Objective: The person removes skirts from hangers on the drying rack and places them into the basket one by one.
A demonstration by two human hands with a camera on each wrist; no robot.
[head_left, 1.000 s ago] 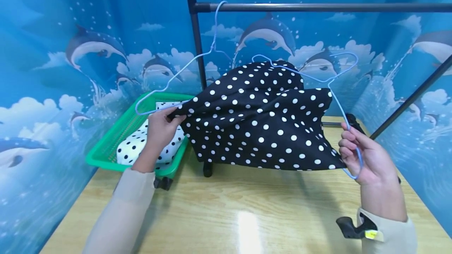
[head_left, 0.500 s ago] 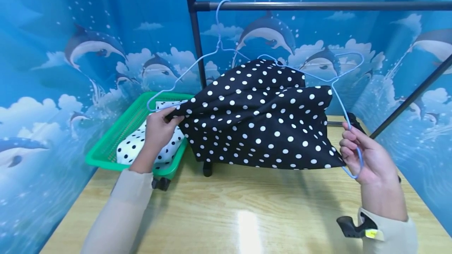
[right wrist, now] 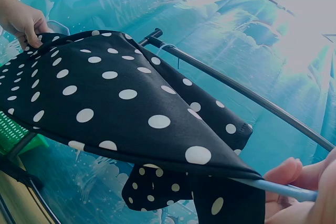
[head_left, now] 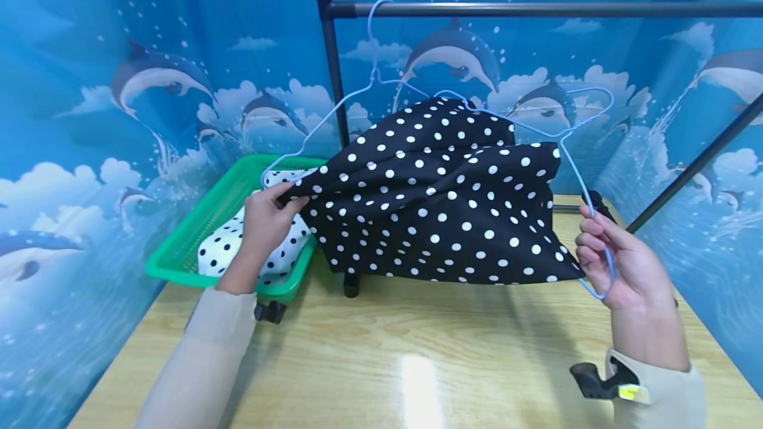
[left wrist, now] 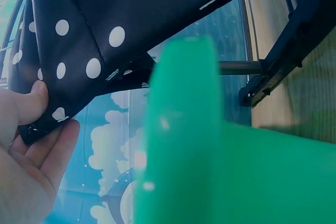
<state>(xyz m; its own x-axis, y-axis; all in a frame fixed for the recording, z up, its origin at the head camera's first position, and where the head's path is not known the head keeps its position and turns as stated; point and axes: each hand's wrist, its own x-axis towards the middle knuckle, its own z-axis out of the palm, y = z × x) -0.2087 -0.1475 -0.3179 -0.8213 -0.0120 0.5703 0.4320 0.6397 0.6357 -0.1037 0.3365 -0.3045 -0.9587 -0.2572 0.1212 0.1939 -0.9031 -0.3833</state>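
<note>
A black garment with white dots [head_left: 417,217] is stretched between my two hands above the table. My left hand [head_left: 266,220] pinches its left corner between thumb and fingers, as the left wrist view also shows for that garment corner [left wrist: 79,66]. My right hand [head_left: 620,267] holds the end of a light blue wire hanger [head_left: 573,164], with the garment's right corner beside the fingers. The hanger's hook points up to the right, apart from the rail. Another blue wire hanger [head_left: 374,51] hangs on the rail, its lower left end close behind my left hand.
A dark metal rack with a horizontal rail [head_left: 536,10] stands behind the garment. At left, a green plastic basket [head_left: 185,243] holds white cloth with black dots [head_left: 223,243]. The wooden table [head_left: 357,363] spans the front. A dolphin-print curtain [head_left: 53,118] surrounds it.
The hanger on the rail has swung to the right, its lower left end coming closer to my left hand. Both hands keep their hold and barely move.
</note>
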